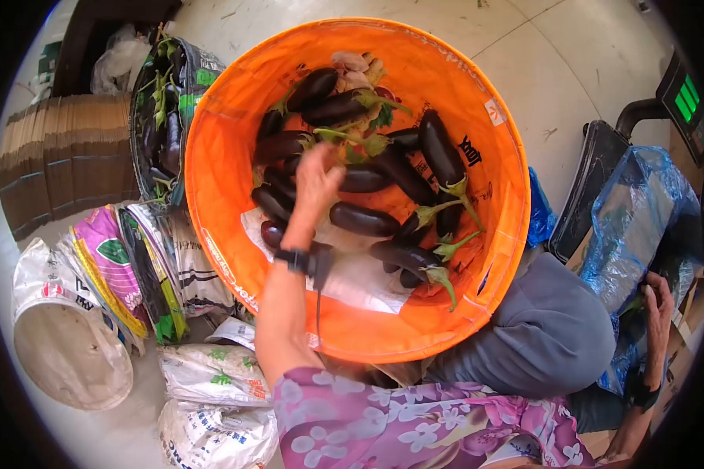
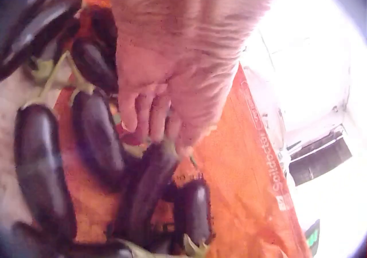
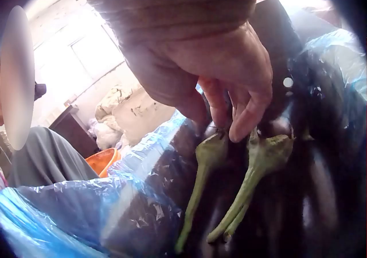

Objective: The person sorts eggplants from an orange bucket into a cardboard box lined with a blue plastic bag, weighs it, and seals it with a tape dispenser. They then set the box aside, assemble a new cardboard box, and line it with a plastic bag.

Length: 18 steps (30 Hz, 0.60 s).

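In the head view my left hand [image 1: 318, 184] is blurred inside the orange basket [image 1: 211, 187], above several dark purple eggplants [image 1: 364, 220]. The left wrist view has the same hand [image 2: 166, 97] with loosely bent fingers, tips close to the stem end of one eggplant [image 2: 143, 195]; contact is unclear. My right hand [image 1: 659, 316] is at the far right, in a blue plastic liner [image 1: 626, 227]. Seen from the right wrist, the fingers of that hand [image 3: 229, 97] reach down at the green caps [image 3: 212, 150] of eggplants in the liner, partly hiding them, without a visible grip.
A dark bag [image 1: 195, 78] of eggplants stands left of the basket, beside stacked brown cardboard [image 1: 62, 160]. Folded sacks [image 1: 211, 375] and a white bucket [image 1: 74, 356] lie lower left. A scale display [image 1: 687, 98] is upper right; a grey-clad knee [image 1: 547, 328] adjoins the basket.
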Motion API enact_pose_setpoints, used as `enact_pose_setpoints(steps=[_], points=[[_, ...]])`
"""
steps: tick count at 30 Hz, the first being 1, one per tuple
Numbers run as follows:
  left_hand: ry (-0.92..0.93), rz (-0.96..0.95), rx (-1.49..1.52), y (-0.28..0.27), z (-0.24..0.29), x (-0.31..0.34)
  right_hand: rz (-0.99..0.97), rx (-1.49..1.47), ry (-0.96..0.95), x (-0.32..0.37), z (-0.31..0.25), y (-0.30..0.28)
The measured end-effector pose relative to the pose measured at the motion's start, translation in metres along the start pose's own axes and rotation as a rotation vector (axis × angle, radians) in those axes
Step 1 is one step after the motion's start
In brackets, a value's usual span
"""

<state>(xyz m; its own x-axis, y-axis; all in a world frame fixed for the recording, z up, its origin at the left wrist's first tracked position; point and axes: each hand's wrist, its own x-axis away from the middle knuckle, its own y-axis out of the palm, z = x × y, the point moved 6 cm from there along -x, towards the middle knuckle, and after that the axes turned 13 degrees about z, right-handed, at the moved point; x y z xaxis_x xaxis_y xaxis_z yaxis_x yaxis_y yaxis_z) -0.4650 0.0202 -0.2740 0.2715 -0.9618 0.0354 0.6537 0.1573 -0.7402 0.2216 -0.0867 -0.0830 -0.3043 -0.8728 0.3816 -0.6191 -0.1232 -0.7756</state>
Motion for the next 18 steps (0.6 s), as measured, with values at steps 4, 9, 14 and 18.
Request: enact_pose_setpoints(steps=[4, 9, 14, 18], points=[[0.345, 0.066, -0.753, -0.011, -0.025, -0.037, -0.018, -0.003, 0.051, 0.001, -0.004, 0.005], [0.447, 0.041, -1.097, 0.015, -0.040, -0.033, 0.017, 0.030, 0.025, 0.010, -0.004, 0.001], [0.439, -0.093, -0.929, -0.010, 0.039, -0.015, 0.106, -0.020, 0.121, 0.003, 0.015, -0.011], [0.132, -0.427, -0.114, -0.024, 0.072, -0.018, 0.128, -0.027, 0.118, -0.011, 0.008, -0.003]])
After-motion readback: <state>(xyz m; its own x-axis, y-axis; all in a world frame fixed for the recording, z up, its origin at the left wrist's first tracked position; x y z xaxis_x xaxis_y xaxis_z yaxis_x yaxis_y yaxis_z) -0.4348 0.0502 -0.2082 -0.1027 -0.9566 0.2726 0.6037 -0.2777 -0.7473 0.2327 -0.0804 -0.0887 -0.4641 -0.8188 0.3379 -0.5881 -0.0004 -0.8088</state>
